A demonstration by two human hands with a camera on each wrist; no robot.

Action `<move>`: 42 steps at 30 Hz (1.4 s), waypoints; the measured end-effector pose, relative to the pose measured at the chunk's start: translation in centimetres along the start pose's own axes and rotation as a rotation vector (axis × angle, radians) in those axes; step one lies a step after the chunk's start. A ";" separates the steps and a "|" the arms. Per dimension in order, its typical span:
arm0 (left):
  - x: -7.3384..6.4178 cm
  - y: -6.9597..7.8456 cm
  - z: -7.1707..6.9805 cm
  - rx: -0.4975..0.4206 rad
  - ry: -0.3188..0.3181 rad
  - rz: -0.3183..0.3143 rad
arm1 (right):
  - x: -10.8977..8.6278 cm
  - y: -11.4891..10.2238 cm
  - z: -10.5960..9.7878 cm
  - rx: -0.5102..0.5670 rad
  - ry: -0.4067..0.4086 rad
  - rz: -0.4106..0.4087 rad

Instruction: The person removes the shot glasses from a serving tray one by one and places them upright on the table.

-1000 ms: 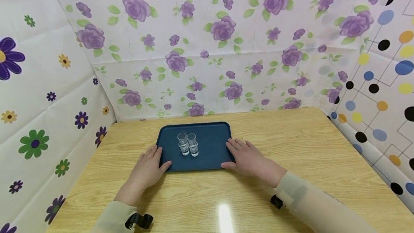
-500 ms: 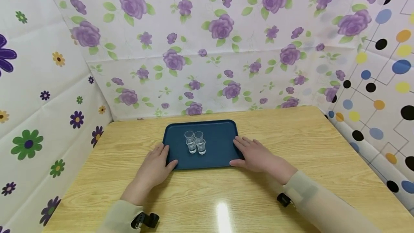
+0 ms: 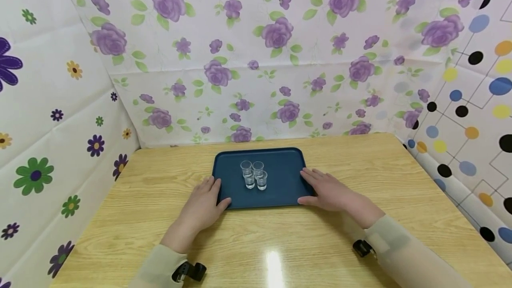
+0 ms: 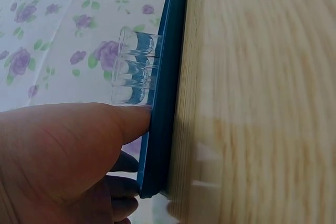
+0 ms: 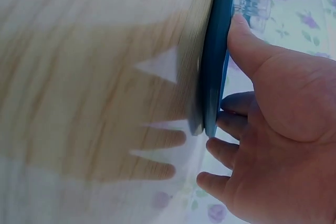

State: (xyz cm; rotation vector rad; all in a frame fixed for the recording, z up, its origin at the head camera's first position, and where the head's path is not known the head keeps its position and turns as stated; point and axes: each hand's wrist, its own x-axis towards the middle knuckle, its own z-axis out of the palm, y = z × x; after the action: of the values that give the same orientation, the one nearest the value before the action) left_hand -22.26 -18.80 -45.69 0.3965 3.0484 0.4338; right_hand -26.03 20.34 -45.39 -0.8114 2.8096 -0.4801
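Observation:
A dark blue rectangular tray (image 3: 280, 190) lies on the wooden table, its long side facing me. Several small clear shot glasses (image 3: 262, 180) stand upright in a tight cluster left of its middle. My left hand (image 3: 202, 203) is at the tray's left end, fingers extended along the side and thumb over the front corner. At the opposite end, my right hand (image 3: 330, 192) touches the right side with extended fingers, its thumb at the front corner. In the left wrist view, the thumb (image 4: 134, 121) meets the tray's rim; the right wrist view shows the right thumb (image 5: 244, 38) likewise.
The light wood table (image 3: 248, 243) runs back to a floral cloth (image 3: 276, 79) hung behind it. Patterned cloths hang at the left (image 3: 60, 146) and right (image 3: 472, 123). Each sleeve has a small black device at the wrist.
The tray has shifted right across the table with the glasses still upright on it. Both hands have moved right along with it, keeping their places at its ends.

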 end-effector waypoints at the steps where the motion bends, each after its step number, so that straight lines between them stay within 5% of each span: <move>1: 0.0 0.1 0.0 0.002 0.001 0.002 | -0.1 0.2 0.0 0.008 0.001 0.002; 11: 0.1 0.9 0.2 0.003 -0.001 0.002 | -0.6 1.1 -0.1 0.038 0.013 0.005; 21: 0.4 0.2 0.0 -0.014 0.038 -0.002 | -0.4 0.6 -0.3 0.057 0.063 -0.021; 42: 0.9 -1.6 0.4 -0.011 0.079 -0.061 | 3.2 -4.7 0.5 0.380 0.204 0.089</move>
State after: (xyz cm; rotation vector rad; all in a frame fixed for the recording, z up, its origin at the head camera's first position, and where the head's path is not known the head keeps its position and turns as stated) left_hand -23.49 -19.94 -46.48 0.2915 3.1228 0.4732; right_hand -26.28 14.76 -44.48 -0.5826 2.7783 -1.0943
